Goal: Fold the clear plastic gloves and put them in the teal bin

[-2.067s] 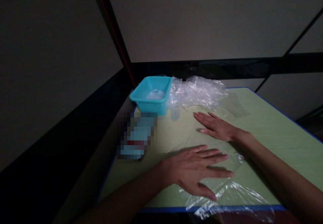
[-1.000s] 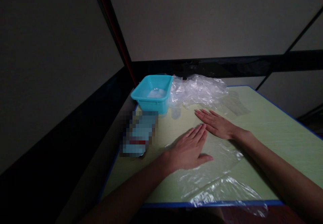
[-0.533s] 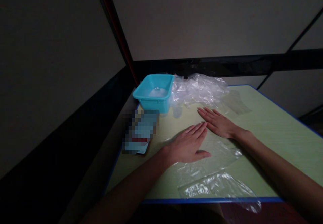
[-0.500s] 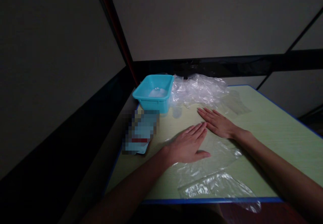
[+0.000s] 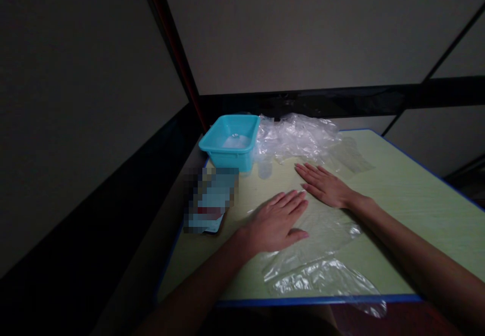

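A clear plastic bag (image 5: 314,270) lies spread on the pale green table in front of me, its near end hanging over the blue front edge. My left hand (image 5: 278,222) rests flat on the upper left part of this bag, palm down, thumb pointing right. Just beyond it, my right hand (image 5: 322,184) lies palm down with fingers extended toward the upper left, at the far end of the bag. Nothing is held in either hand. Both palms are hidden from view.
A turquoise plastic basin (image 5: 231,159) with something whitish inside stands at the back left. Beside it is a heap of crumpled clear plastic bags (image 5: 299,136). A blurred-out phone-like object (image 5: 212,204) lies at the left edge of the table (image 5: 409,214). Walls rise behind and left.
My left hand has slid slightly down and left over the bag, leaving a small gap to the right hand. The right hand has stayed nearly in place.
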Action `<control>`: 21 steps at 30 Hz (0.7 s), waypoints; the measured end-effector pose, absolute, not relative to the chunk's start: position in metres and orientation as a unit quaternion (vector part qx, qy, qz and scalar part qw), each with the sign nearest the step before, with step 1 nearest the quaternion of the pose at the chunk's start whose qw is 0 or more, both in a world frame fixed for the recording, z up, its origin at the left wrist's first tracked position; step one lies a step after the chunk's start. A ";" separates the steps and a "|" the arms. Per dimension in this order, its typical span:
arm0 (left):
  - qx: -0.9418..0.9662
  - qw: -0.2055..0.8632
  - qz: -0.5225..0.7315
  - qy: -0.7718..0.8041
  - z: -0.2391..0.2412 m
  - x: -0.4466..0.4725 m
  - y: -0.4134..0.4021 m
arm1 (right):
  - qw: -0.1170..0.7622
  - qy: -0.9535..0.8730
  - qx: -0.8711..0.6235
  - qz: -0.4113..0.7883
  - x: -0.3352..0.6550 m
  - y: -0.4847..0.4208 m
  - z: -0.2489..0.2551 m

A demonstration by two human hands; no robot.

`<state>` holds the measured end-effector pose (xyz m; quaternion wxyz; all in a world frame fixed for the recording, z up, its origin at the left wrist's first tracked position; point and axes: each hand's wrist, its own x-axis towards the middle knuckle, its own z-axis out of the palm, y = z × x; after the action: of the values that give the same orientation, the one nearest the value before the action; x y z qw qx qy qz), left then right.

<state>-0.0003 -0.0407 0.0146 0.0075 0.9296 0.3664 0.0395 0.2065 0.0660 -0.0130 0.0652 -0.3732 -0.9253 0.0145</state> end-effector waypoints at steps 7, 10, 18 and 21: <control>0.889 0.050 0.075 0.448 0.011 -0.017 -0.074 | 0.062 -0.924 -0.376 0.016 0.208 0.067 -0.014; 0.865 0.061 0.093 0.489 0.010 -0.021 -0.085 | 0.051 -0.924 -0.380 0.015 0.207 0.067 -0.013; 0.836 0.072 0.118 0.530 0.014 -0.022 -0.091 | 0.043 -0.910 -0.412 0.001 0.211 0.068 -0.016; 0.830 0.070 0.132 0.537 0.015 -0.022 -0.090 | 0.047 -0.907 -0.419 0.002 0.212 0.067 -0.016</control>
<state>-0.0225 -0.0897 0.0148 0.0698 0.8302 0.5371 0.1316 0.2123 0.0674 -0.0164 0.0469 -0.4188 -0.9069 0.0019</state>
